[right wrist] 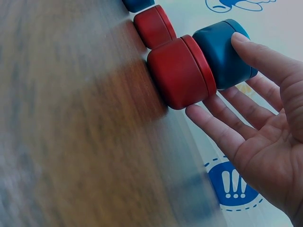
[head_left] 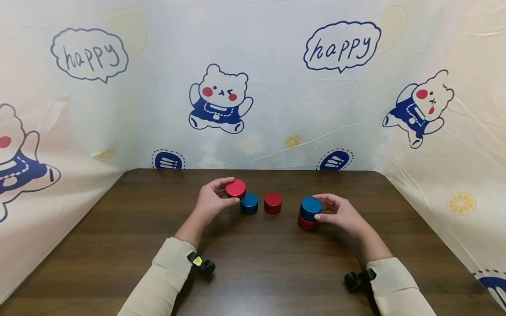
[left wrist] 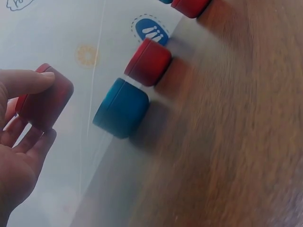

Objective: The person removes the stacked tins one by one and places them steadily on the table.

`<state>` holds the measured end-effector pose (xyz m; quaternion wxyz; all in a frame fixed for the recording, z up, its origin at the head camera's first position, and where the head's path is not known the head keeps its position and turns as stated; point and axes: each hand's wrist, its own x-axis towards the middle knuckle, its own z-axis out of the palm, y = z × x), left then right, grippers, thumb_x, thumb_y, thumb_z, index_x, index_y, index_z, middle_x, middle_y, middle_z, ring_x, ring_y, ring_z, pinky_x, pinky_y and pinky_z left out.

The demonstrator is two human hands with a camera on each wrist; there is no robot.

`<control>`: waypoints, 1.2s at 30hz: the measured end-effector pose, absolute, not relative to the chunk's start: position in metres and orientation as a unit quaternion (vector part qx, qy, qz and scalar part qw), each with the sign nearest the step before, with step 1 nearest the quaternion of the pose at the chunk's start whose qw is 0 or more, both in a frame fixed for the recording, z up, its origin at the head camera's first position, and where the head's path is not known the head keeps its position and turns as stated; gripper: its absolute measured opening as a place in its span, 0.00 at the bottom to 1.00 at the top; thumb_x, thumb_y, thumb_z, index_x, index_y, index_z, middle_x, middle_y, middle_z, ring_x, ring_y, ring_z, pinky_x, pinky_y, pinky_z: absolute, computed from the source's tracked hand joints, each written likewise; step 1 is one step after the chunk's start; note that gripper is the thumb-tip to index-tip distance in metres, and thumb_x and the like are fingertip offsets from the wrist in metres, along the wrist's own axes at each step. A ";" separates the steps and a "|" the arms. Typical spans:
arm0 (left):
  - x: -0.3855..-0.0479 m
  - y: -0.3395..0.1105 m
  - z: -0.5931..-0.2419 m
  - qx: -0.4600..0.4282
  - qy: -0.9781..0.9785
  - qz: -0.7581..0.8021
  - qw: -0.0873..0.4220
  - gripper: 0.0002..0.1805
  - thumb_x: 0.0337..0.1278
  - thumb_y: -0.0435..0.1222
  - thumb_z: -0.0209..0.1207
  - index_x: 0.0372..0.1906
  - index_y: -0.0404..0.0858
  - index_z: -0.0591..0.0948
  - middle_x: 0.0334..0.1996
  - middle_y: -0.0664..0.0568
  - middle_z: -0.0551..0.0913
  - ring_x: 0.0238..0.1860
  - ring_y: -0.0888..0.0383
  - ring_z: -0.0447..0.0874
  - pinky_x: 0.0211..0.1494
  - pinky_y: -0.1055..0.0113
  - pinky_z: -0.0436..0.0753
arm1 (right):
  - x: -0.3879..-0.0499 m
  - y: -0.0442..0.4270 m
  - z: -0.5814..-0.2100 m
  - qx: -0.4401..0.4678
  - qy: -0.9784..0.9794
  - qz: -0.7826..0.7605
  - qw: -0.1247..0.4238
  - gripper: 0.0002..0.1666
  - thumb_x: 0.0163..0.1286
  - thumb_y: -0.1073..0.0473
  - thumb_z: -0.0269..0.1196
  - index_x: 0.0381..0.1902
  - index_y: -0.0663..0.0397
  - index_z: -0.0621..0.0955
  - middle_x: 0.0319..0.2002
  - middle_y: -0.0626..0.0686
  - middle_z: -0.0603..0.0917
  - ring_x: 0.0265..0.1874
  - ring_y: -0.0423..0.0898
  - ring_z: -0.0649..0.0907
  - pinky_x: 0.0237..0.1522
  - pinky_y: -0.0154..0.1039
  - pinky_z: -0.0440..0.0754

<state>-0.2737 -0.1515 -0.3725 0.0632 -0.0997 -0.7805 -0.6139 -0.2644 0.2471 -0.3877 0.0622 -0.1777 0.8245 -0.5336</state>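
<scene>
The left hand (head_left: pixel 210 202) pinches a red round container (head_left: pixel 236 188) between thumb and fingers, held above the table; the left wrist view shows this red container (left wrist: pixel 45 101) clear of the surface. Just right of it a blue container (head_left: pixel 249 204) stands on the table. At the right, the right hand (head_left: pixel 343 215) holds a blue container (head_left: pixel 310 208) by its sides, directly over a red one (head_left: pixel 307 223). In the right wrist view the held blue container (right wrist: pixel 221 53) is at the lid of the red container (right wrist: pixel 181 72); whether its weight rests there I cannot tell.
Between the hands another red container (head_left: pixel 273 203) stands on the brown wooden table (head_left: pixel 253 263). Behind the table hangs a pale printed cloth (head_left: pixel 276 109) with bears and lettering. Black wrist cameras (head_left: pixel 206 267) are strapped at both sleeves.
</scene>
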 end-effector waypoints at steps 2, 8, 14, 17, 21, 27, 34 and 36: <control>-0.275 -0.153 -0.373 -0.095 -0.782 -0.613 0.059 0.34 0.44 0.28 0.73 0.62 0.39 0.77 0.61 0.43 0.76 0.61 0.45 0.75 0.62 0.54 0.75 | -0.265 0.247 -0.388 -0.176 0.824 -0.534 0.062 0.36 0.60 0.54 0.72 0.65 0.54 0.73 0.59 0.59 0.78 0.57 0.58 0.77 0.57 0.51 0.77; -0.277 -0.156 -0.375 -0.084 -0.784 -0.614 0.044 0.34 0.45 0.27 0.72 0.62 0.39 0.77 0.61 0.42 0.76 0.61 0.45 0.74 0.63 0.54 0.74 | -0.264 0.248 -0.388 -0.171 0.822 -0.539 0.063 0.36 0.59 0.54 0.73 0.64 0.51 0.74 0.59 0.58 0.78 0.57 0.57 0.77 0.57 0.52 0.77; -0.280 -0.160 -0.376 -0.079 -0.796 -0.600 0.025 0.35 0.45 0.27 0.72 0.63 0.39 0.76 0.62 0.42 0.75 0.61 0.44 0.74 0.63 0.53 0.74 | -0.262 0.249 -0.388 -0.173 0.821 -0.541 0.062 0.36 0.58 0.54 0.73 0.64 0.51 0.73 0.59 0.58 0.78 0.57 0.58 0.77 0.57 0.55 0.76; -0.281 -0.162 -0.378 -0.076 -0.802 -0.593 0.019 0.35 0.45 0.27 0.72 0.63 0.39 0.76 0.62 0.41 0.75 0.62 0.44 0.74 0.63 0.52 0.74 | -0.262 0.249 -0.388 -0.173 0.822 -0.540 0.063 0.36 0.59 0.53 0.73 0.64 0.51 0.73 0.59 0.58 0.78 0.57 0.58 0.77 0.58 0.55 0.76; -0.282 -0.166 -0.382 -0.069 -0.808 -0.585 0.017 0.35 0.46 0.27 0.72 0.63 0.39 0.76 0.62 0.41 0.75 0.62 0.43 0.74 0.63 0.52 0.74 | -0.262 0.249 -0.388 -0.173 0.821 -0.540 0.065 0.36 0.59 0.53 0.73 0.64 0.51 0.73 0.59 0.58 0.78 0.57 0.58 0.77 0.58 0.55 0.76; -0.285 -0.172 -0.386 -0.054 -0.815 -0.577 0.020 0.34 0.45 0.27 0.72 0.63 0.40 0.77 0.62 0.41 0.75 0.61 0.43 0.74 0.63 0.51 0.74 | -0.264 0.248 -0.387 -0.173 0.821 -0.540 0.069 0.37 0.59 0.53 0.73 0.64 0.51 0.73 0.59 0.58 0.78 0.57 0.58 0.77 0.58 0.54 0.76; -0.286 -0.176 -0.392 -0.047 -0.818 -0.573 0.018 0.33 0.46 0.27 0.72 0.62 0.38 0.77 0.61 0.40 0.76 0.60 0.44 0.75 0.63 0.52 0.75 | -0.265 0.247 -0.388 -0.175 0.821 -0.539 0.069 0.36 0.59 0.53 0.73 0.64 0.51 0.73 0.60 0.58 0.78 0.57 0.58 0.76 0.58 0.54 0.76; -0.286 -0.177 -0.393 -0.045 -0.820 -0.570 0.016 0.33 0.45 0.27 0.72 0.62 0.38 0.77 0.61 0.40 0.76 0.60 0.44 0.75 0.63 0.52 0.75 | -0.265 0.247 -0.388 -0.175 0.822 -0.537 0.068 0.36 0.59 0.53 0.73 0.64 0.51 0.73 0.60 0.58 0.78 0.57 0.58 0.76 0.58 0.54 0.76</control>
